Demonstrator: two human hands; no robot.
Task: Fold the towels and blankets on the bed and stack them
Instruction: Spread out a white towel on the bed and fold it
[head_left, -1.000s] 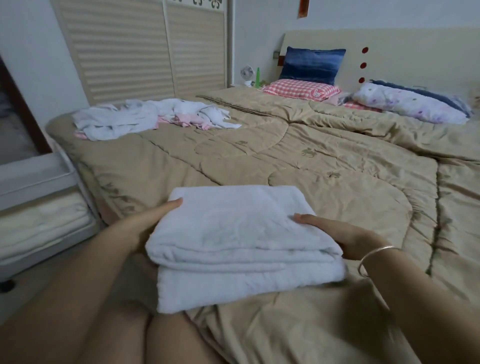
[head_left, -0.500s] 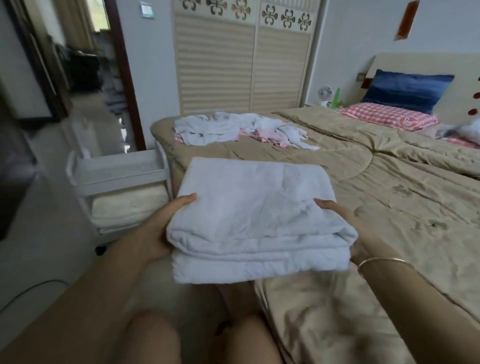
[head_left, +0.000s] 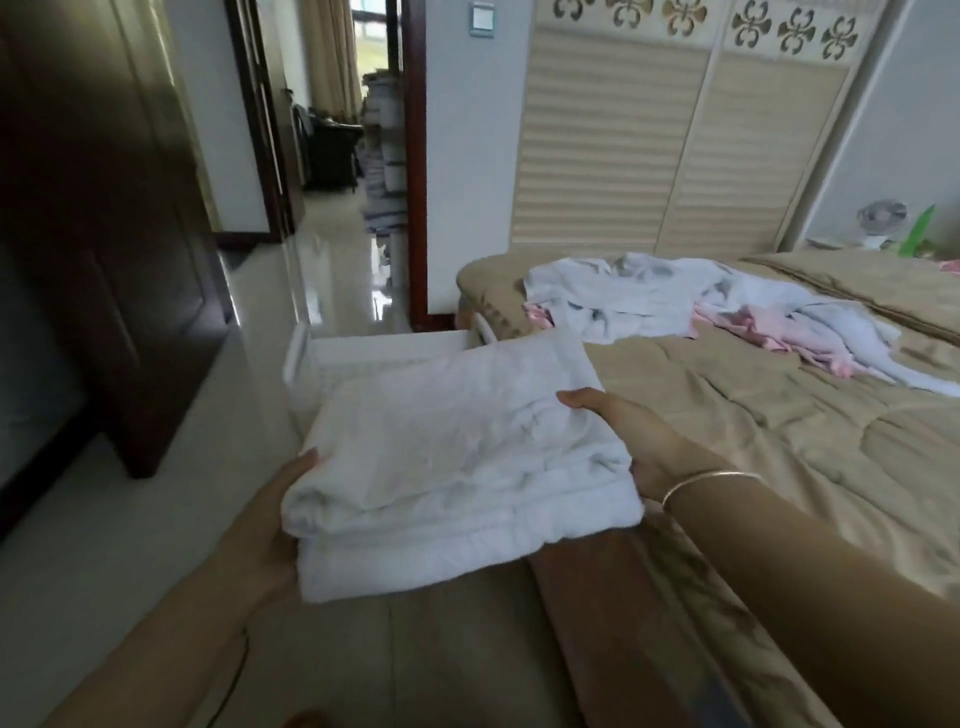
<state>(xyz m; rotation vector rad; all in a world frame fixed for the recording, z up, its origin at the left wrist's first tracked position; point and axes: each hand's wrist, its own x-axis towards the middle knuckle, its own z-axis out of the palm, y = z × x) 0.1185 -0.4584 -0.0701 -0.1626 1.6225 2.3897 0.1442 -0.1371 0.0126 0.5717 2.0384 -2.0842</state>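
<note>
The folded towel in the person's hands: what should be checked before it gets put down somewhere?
1. Grip on both sides: ok. The left hand and right hand each hold an edge of the folded towel.
2. Fold is tidy: ok. The layers lie flat and no corner hangs loose.
3. Landing place close by: ok. The white cart stands just beyond the towel, beside the bed.
4. Cart shelf free: cannot tell. The towel hides it.
5. All laundry folded: not ok. A crumpled pile of white and pink cloth lies on the bed.
</note>
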